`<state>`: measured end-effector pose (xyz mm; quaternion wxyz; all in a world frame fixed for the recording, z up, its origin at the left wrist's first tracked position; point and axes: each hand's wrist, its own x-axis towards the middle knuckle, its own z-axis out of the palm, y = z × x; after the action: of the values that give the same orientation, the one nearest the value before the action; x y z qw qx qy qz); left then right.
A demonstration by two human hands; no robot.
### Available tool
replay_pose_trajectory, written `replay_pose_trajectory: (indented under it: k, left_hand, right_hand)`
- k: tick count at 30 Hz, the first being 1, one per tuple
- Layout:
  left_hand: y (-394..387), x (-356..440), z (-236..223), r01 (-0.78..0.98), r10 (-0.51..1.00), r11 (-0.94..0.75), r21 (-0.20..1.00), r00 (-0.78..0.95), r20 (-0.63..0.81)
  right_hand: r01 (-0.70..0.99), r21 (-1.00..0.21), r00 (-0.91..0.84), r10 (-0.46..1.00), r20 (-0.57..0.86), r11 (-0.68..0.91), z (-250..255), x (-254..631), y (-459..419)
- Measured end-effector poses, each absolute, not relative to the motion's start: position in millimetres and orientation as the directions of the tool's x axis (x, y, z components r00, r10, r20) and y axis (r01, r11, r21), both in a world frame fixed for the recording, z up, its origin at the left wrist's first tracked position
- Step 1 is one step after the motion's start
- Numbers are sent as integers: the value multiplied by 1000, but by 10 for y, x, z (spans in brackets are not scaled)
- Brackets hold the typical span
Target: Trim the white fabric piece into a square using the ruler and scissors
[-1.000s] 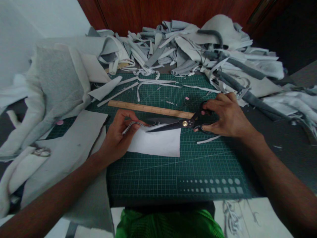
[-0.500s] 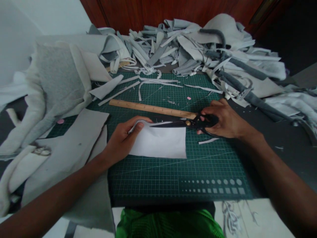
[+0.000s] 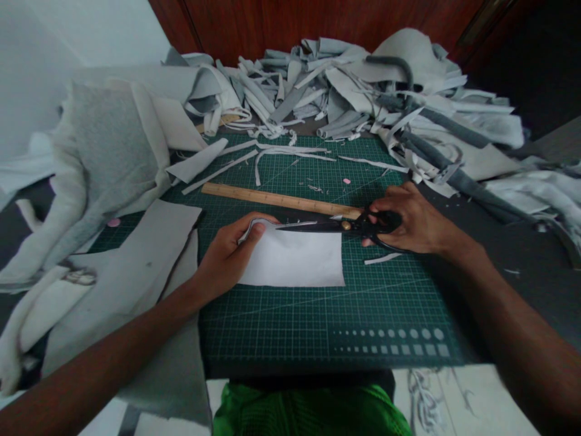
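My left hand (image 3: 235, 245) pinches the upper left corner of a white rectangular piece of fabric (image 3: 295, 260), thumb on top and fingers behind. The fabric curls up at that corner. Black scissors (image 3: 318, 227) with a brass pivot lie along the fabric's top edge, the blades pointing left toward my left hand. Through their handles go the fingers of my right hand (image 3: 406, 221). The blades look nearly closed, and a thin strip edge shows just above them. Behind the scissors lies a wooden ruler (image 3: 276, 199), its right end beside my right hand.
Beneath everything is a green cutting mat (image 3: 281, 327). Grey-white fabric sheets (image 3: 122, 272) cover the left side. A heap of fabric scraps (image 3: 290, 91) spans the back and right. Thin cut strips (image 3: 290, 149) and a pink chip (image 3: 347, 181) lie beyond the ruler.
The scissor blades have come slightly closer together along the top edge. The fabric's lower right corner has shifted slightly right and up. Both hands stay almost in place.
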<state>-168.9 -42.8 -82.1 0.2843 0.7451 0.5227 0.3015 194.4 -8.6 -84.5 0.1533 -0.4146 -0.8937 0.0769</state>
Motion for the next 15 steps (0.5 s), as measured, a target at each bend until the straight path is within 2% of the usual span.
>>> replay_pose_trajectory:
  k: [15]
  left_hand:
    - [-435,-1684,-795,633,970,-223,741,219,104]
  right_hand:
    - [732,-249,-591,772,232,635,-871,1954,-60]
